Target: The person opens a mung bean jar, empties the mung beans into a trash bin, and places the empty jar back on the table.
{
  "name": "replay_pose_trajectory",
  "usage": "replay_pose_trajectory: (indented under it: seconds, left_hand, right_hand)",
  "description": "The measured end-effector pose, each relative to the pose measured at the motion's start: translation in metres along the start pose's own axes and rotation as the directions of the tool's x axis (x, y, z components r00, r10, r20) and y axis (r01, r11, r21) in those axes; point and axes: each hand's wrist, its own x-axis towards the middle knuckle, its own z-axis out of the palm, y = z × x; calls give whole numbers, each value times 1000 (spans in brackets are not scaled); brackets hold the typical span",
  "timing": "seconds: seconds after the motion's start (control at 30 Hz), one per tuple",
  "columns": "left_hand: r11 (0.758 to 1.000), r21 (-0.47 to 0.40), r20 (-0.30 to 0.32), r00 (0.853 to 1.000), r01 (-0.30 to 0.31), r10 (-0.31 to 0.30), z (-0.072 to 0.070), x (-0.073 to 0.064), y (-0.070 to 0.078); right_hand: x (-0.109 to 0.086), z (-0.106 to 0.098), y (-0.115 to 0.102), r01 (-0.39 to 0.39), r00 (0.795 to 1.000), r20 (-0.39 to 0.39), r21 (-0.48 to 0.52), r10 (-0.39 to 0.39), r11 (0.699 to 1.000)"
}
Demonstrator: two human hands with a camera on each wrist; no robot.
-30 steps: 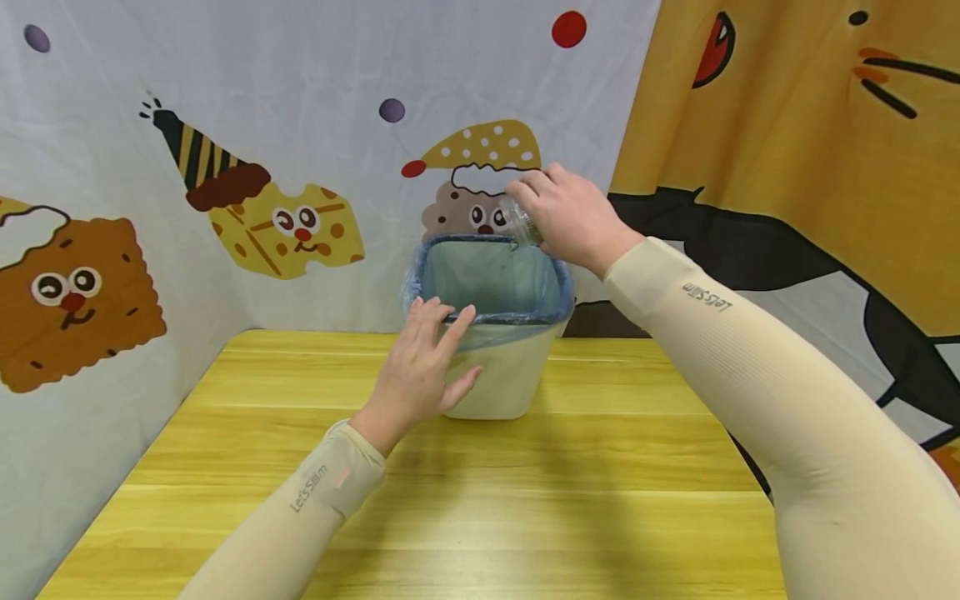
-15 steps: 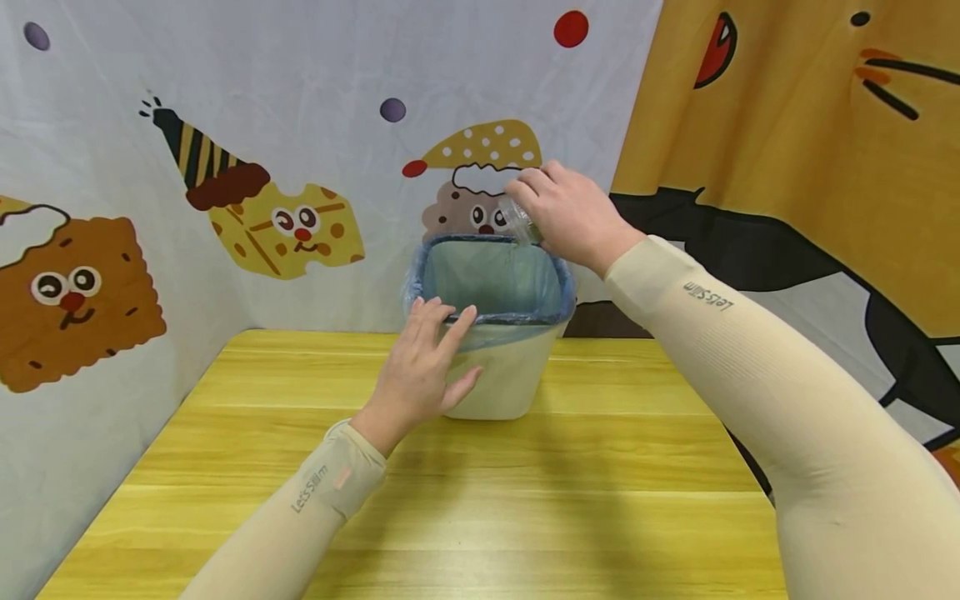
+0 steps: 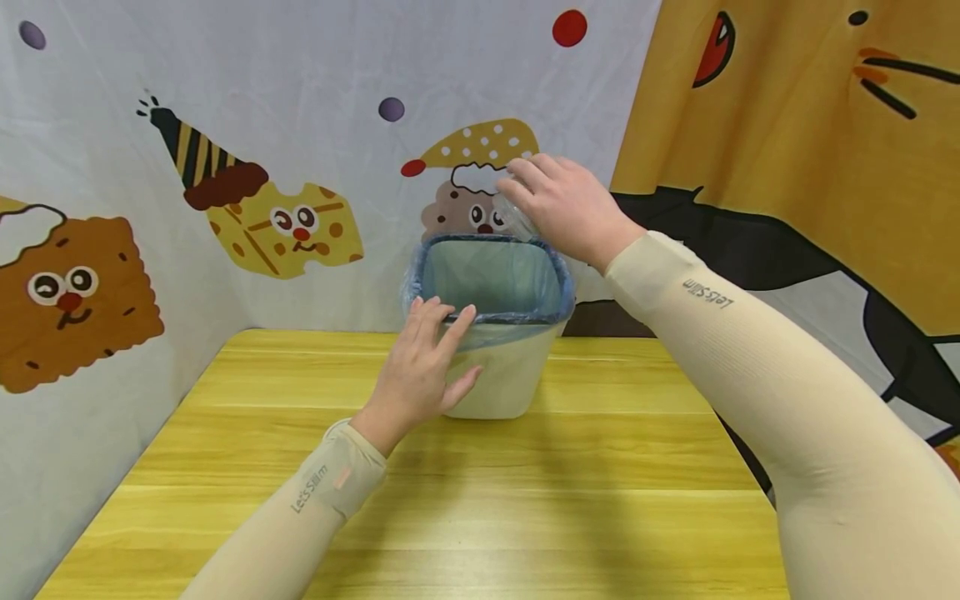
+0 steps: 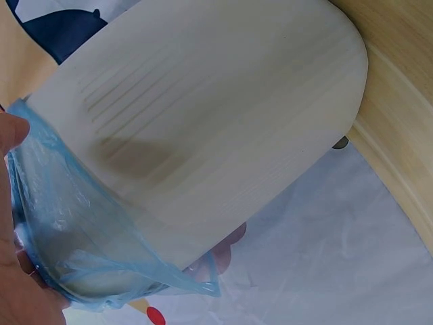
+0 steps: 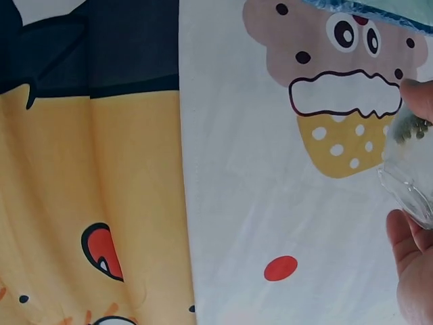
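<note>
My right hand [image 3: 566, 204] grips a clear see-through container [image 3: 516, 220], tilted over the back right of a bin's mouth. In the right wrist view, dark greenish bits [image 5: 414, 128] cling inside the container, part of which lies past the frame edge. The cream-coloured bin [image 3: 502, 379] stands upright, lined with a thin blue bag [image 3: 491, 279] folded over its rim. At the near left rim rests my left hand [image 3: 422, 367], fingers spread and fairly straight, thumb along the bin's front. The left wrist view has the ribbed bin wall [image 4: 223, 122] and the bag's loose edge.
A yellow wood-grain table [image 3: 465, 508] carries the bin near its back edge. Behind it hangs a white cloth [image 3: 300, 75] printed with cartoon food, and on the right a yellow cloth [image 3: 780, 150] with a large animal print.
Bits were dropping from the container into the bin a second ago; none show falling now. The right hand has risen slightly leftward with the container. The left hand keeps its place.
</note>
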Motion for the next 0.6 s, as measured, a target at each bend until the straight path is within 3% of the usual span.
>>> replay_pose_trajectory:
  seconds: [0.17, 0.27, 0.4, 0.5, 0.6]
  left_hand:
    - [1000, -6, -4, 1000, -1, 1, 0, 0, 0]
    - [1000, -8, -8, 1000, -4, 4, 0, 0, -1]
    - [1000, -5, -10, 1000, -8, 8, -1, 0, -1]
    - [1000, -9, -10, 1000, -7, 7, 0, 0, -1]
    - [1000, -13, -13, 1000, -5, 5, 0, 0, 0]
  right_hand:
    - [1, -3, 0, 73, 997, -2, -113, -73, 991]
    - [2, -4, 0, 133, 991, 16, -248, -133, 960]
    - [1, 0, -1, 244, 965, 21, -444, -262, 862]
    - [1, 10, -5, 314, 919, -26, -553, -393, 772]
    - [0, 21, -12, 346, 870, -72, -614, -487, 709]
